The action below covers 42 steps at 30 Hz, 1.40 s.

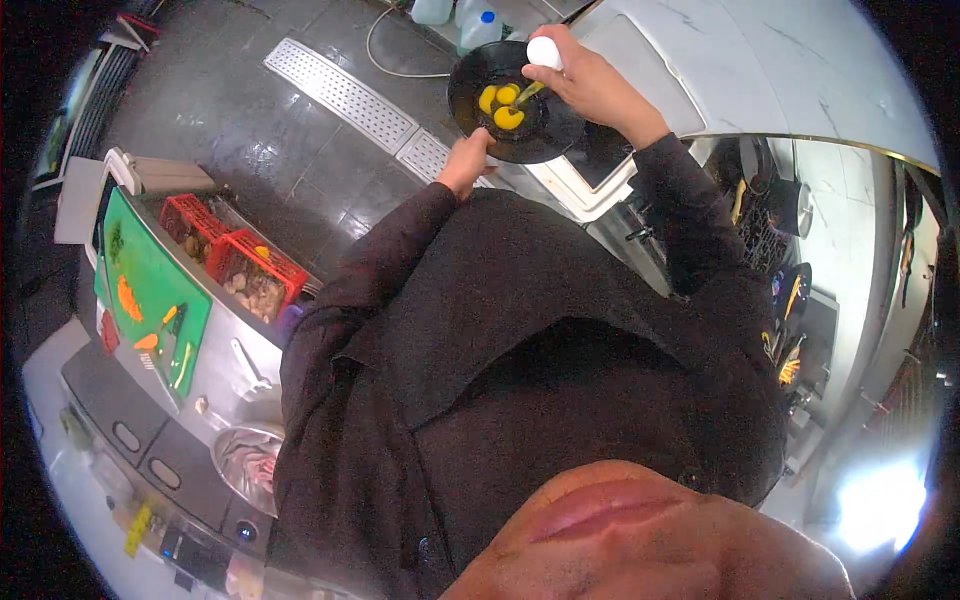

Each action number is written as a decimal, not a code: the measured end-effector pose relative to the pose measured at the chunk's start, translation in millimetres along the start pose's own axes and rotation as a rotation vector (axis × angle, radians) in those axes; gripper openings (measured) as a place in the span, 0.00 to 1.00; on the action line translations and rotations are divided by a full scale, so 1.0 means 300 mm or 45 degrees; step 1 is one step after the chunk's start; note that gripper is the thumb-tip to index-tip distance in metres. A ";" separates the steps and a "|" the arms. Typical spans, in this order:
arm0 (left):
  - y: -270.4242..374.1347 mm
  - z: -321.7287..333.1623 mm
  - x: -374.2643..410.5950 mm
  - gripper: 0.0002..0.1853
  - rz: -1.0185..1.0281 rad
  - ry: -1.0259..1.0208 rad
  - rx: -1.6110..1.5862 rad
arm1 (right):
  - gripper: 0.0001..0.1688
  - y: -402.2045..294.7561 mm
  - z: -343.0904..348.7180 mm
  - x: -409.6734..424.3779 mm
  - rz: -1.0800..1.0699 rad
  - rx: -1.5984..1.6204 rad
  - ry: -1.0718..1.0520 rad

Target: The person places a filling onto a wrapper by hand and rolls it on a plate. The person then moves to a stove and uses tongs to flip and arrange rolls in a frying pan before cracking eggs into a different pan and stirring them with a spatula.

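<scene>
My left hand (466, 161) grips the near edge of a round black bowl (559, 133) with its thumb over the rim. Inside lie several raw egg yolks (508, 117), with clear egg white glistening around them. Over the bowl's far right side, my right hand (589, 82) holds an egg (543, 53) with a white shell. A yellowish strand of egg (530, 92) hangs below that hand towards the yolks. The shell's underside is hidden by the fingers.
Plastic jugs (480, 31) stand beyond the bowl. A white counter (757, 67) lies to the right. At left, a green cutting board (154, 285) carries chopped orange food and a knife. Red crates (255, 274), a metal bowl of raw meat (251, 461) and a floor drain grate (341, 94) also show.
</scene>
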<state>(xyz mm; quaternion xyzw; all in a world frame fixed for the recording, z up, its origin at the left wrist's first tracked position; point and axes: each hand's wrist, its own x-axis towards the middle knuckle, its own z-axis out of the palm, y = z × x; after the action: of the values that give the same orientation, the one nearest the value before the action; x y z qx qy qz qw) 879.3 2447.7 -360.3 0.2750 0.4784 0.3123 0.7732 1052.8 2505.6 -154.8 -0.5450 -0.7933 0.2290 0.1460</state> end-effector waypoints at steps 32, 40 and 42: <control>0.445 -0.385 0.469 0.16 -0.174 -0.099 0.154 | 0.31 0.749 0.238 0.040 0.719 -0.449 0.268; 0.639 -0.583 0.606 0.14 0.110 0.147 0.372 | 0.19 0.509 -0.218 0.937 0.314 0.103 0.416; 0.639 -0.676 0.659 0.12 0.177 0.197 0.526 | 0.20 0.625 -0.272 1.225 0.234 -0.201 0.651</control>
<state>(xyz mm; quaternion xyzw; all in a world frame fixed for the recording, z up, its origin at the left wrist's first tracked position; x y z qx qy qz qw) 720.7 2746.1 -413.1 0.4350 0.5700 0.2806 0.6381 1108.1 2921.1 -189.8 -0.6642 -0.6934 0.0339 0.2772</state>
